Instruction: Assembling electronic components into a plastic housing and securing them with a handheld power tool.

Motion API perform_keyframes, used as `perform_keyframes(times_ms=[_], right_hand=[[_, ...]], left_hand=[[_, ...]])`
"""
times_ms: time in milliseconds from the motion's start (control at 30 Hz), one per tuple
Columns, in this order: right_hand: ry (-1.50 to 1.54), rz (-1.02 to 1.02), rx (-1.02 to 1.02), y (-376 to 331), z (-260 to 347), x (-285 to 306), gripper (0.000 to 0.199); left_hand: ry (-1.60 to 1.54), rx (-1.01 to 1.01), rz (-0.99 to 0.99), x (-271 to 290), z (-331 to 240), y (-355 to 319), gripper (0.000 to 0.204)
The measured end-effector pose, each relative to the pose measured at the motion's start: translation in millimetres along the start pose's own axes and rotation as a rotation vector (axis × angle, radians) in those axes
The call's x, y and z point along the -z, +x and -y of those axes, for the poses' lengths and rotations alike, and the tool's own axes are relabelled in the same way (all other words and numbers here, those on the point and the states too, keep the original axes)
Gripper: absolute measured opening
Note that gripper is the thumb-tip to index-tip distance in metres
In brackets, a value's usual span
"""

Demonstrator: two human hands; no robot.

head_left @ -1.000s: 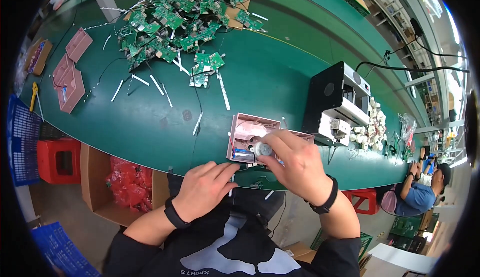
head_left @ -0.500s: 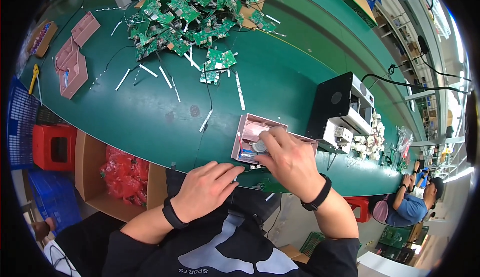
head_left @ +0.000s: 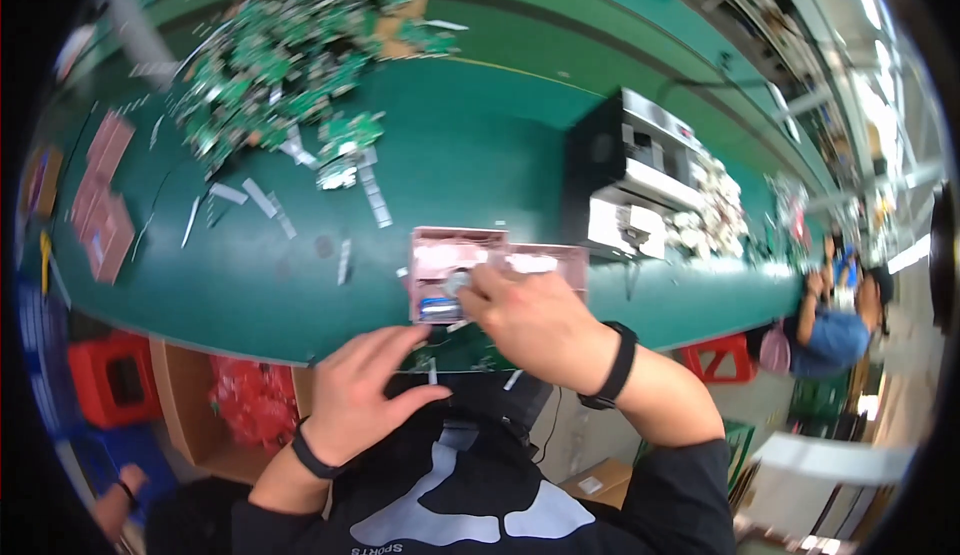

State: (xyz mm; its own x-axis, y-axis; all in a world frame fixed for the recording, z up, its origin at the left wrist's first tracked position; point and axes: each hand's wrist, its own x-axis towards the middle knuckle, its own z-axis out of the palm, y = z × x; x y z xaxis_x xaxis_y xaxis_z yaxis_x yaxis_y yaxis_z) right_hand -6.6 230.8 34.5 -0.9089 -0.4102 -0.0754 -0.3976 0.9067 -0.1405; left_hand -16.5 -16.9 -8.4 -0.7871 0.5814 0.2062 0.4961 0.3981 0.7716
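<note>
At the frame's centre the right hand point(head_left: 535, 320) pinches a small silver part point(head_left: 457, 282) over the pink tray point(head_left: 470, 255), the left hand point(head_left: 365, 385) rests open, and a pile of green boards point(head_left: 290, 65) waits upper left on the table point(head_left: 470, 145).

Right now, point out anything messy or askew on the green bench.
The green circuit boards lie in a loose heap at the far left, with pale strips scattered at all angles below it. The pink tray by the hands sits square.
</note>
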Motion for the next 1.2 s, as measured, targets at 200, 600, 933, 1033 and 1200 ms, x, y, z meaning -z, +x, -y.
perform_keyframes(times_ms=[200,600,933,1033,1200], right_hand=[[0.478,-0.898,-0.324,-42.9,-36.4,49.8,0.018],[0.677,-0.476,-0.996,-110.8,-230.5,-22.3,0.02],[1.114,-0.65,-0.982,-108.7,-264.8,-52.7,0.032],[1.149,-0.751,-0.911,-120.3,-247.6,-27.4,0.036],[1.262,-1.399,-0.664,-120.2,-211.5,15.9,0.037]], left_hand=[[-0.085,0.182,-0.108,31.5,20.4,9.2,0.048],[-0.506,0.38,0.168,-24.7,63.9,79.6,0.072],[-0.232,0.38,0.21,-36.9,50.3,87.7,0.075],[-0.237,0.451,0.194,-33.5,45.7,85.7,0.074],[-0.364,0.434,0.139,-36.2,45.7,81.8,0.072]])
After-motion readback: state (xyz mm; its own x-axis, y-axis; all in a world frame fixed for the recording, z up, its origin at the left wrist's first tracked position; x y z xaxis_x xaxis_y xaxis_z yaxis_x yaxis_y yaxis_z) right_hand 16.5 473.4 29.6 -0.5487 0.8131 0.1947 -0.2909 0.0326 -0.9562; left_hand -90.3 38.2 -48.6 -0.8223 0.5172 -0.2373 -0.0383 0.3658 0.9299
